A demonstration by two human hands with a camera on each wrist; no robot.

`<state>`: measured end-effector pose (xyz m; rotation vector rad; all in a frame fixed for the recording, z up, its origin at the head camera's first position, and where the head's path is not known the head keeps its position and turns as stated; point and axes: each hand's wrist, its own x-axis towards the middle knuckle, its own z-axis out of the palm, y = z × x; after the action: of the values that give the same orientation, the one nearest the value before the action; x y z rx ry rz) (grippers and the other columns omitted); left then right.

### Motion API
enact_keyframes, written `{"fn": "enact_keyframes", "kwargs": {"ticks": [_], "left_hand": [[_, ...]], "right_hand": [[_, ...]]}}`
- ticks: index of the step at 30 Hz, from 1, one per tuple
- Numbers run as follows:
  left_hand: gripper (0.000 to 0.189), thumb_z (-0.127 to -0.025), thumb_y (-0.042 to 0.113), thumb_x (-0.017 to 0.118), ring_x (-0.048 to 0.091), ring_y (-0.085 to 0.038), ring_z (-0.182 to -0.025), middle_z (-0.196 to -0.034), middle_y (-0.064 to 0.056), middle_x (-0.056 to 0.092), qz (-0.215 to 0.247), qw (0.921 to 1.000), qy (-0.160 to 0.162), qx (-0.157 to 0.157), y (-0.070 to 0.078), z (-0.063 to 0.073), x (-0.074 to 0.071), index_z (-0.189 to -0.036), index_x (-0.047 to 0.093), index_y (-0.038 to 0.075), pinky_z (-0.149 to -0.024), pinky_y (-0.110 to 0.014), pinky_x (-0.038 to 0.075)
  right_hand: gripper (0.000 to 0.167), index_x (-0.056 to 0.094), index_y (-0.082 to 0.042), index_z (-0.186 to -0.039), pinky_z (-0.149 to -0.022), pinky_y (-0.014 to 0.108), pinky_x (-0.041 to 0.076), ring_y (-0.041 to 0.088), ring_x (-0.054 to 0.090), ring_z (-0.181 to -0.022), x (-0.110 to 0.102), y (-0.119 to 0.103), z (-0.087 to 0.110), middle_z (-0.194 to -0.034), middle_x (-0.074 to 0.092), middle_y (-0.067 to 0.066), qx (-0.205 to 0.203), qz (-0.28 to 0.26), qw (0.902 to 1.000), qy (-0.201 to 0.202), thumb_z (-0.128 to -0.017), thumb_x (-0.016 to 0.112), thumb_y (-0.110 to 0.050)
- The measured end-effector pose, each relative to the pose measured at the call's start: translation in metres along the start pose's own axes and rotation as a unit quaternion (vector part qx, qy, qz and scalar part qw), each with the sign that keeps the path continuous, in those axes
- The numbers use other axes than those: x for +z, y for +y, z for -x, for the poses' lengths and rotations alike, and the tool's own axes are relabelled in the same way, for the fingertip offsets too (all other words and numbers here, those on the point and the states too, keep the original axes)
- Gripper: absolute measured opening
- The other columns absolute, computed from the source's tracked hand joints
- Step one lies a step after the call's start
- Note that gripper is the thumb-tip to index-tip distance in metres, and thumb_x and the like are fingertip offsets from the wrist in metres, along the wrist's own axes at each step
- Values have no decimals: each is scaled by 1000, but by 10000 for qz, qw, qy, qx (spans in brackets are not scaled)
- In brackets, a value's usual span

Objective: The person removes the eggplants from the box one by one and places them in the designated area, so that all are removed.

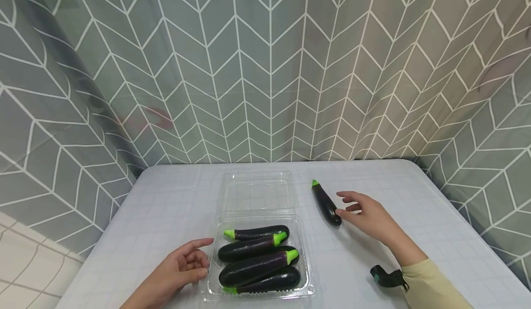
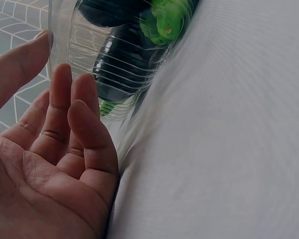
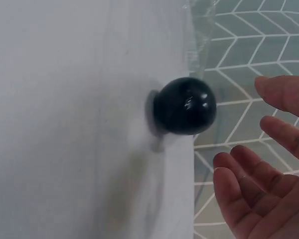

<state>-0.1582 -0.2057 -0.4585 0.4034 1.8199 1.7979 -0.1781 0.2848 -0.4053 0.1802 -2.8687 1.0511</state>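
Several dark eggplants with green caps, one of them a long eggplant (image 1: pixel 257 268), lie in a clear plastic clamshell box (image 1: pixel 310 272) whose lid (image 1: pixel 257 194) is folded back. My left hand (image 1: pixel 182 267) is at the box's left side, fingers loosely bent, fingertips right at the rim. The left wrist view has the left hand (image 2: pixel 65 144) palm up beside the ribbed wall. A single eggplant (image 1: pixel 326 204) lies on the table right of the box. Close to its near end is my right hand (image 1: pixel 369 214), fingers spread and holding nothing. The right wrist view faces the eggplant's round end (image 3: pixel 187 105).
A white cloth covers the table (image 1: pixel 174 203). Behind it and along both sides hangs a grey curtain (image 1: pixel 257 78) with white chevron lines. A black device (image 1: pixel 387 276) is on the right wrist, by the yellow sleeve (image 1: pixel 431 286).
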Motion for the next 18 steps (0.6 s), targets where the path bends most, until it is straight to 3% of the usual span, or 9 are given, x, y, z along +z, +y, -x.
{"fn": "enact_keyframes", "kwargs": {"ticks": [7, 12, 18], "left_hand": [[66, -94, 1, 64, 57, -14, -89, -104, -12, 58, -1, 9999, -27, 107, -1, 0, 0, -150, 29, -4, -72, -25, 49], [67, -94, 5, 66, 57, -16, -90, -105, -13, 59, 5, 9999, 70, -122, -1, 0, 0, -150, 31, -1, -73, -26, 50], [67, -94, 5, 66, 57, -16, -89, -105, -12, 59, -63, 9999, 47, -110, -2, -1, -1, -150, 30, -1, -72, -26, 50]], "right_hand": [[50, 60, -9, -134, -84, 42, 53, 28, 65, -104, 4, -13, 3, -124, 62, 13, -337, -327, 9987, 175, -92, 72, -34], [47, 62, -6, -130, -84, 41, 53, 24, 66, -101, 14, -24, 6, -122, 64, 11, -606, -575, 9965, 73, -91, 74, -29], [45, 63, -11, -129, -84, 37, 53, 17, 65, -99, 24, -38, 10, -122, 64, 4, -812, -704, 9940, -222, -91, 73, -34]]}}
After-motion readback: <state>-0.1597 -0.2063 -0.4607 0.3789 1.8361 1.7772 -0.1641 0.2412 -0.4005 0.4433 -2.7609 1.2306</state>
